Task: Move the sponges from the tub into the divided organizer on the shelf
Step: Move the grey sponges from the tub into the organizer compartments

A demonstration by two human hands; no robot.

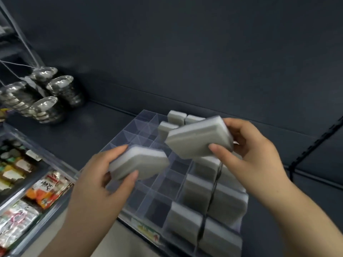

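Note:
A clear divided organizer [143,130] lies on the dark shelf [78,138]. Several grey-and-white sponges [219,199] stand upright in its right-hand compartments, and a few more stand at its far end [176,116]. The left compartments hold nothing. My left hand [104,180] grips one grey-and-white sponge [141,163] above the organizer's left side. My right hand [248,151] grips a second sponge [200,140], tilted, above the middle of the organizer. The tub is out of view.
Stacks of shiny steel scouring pads [42,97] hang at the shelf's back left. A lower shelf at left holds packaged goods [44,190]. A black upright rail [313,145] runs at the right. A price label [148,230] sits on the shelf's front edge.

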